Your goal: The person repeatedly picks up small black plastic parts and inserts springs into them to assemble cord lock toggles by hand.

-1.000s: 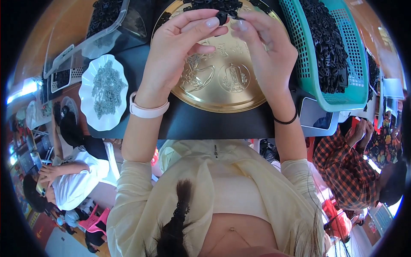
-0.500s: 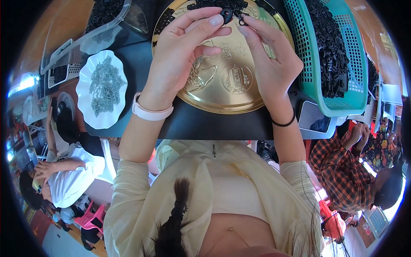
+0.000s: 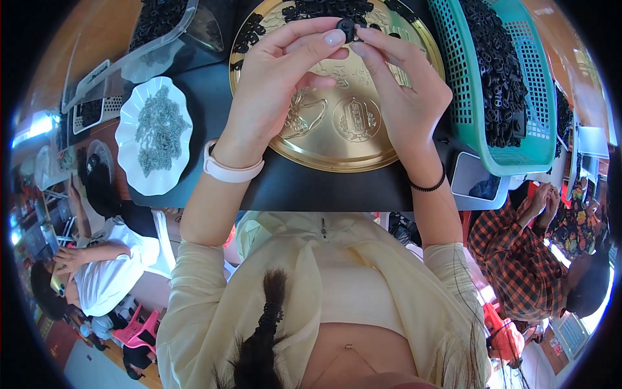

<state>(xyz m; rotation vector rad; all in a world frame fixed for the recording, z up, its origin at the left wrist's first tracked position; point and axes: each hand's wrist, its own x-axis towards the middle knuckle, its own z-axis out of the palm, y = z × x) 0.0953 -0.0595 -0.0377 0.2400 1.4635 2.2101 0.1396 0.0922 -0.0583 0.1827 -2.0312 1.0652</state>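
My left hand (image 3: 278, 81) pinches a small round black plastic part (image 3: 346, 30) between thumb and fingers. My right hand (image 3: 409, 81) meets it from the right, with thumb and forefinger drawn together at the part's edge. Whatever sits between those right fingertips is too small and covered to make out. Both hands are raised over a round gold tray (image 3: 311, 155) with embossed designs. Small black parts (image 3: 330, 9) lie heaped along the tray's far side, partly hidden by my fingers.
On the left stands a white scalloped dish (image 3: 123, 139) of small silvery metal pieces (image 3: 161, 129). Behind it is a clear bin (image 3: 184, 45) with black parts. A green basket (image 3: 538, 155) of black parts is on the right, near a phone-like device (image 3: 476, 176). Other people sit at both sides.
The right fingertips, which held a small black piece apart, have come against the round part. The left hand has turned that part slightly and shifted a little down.
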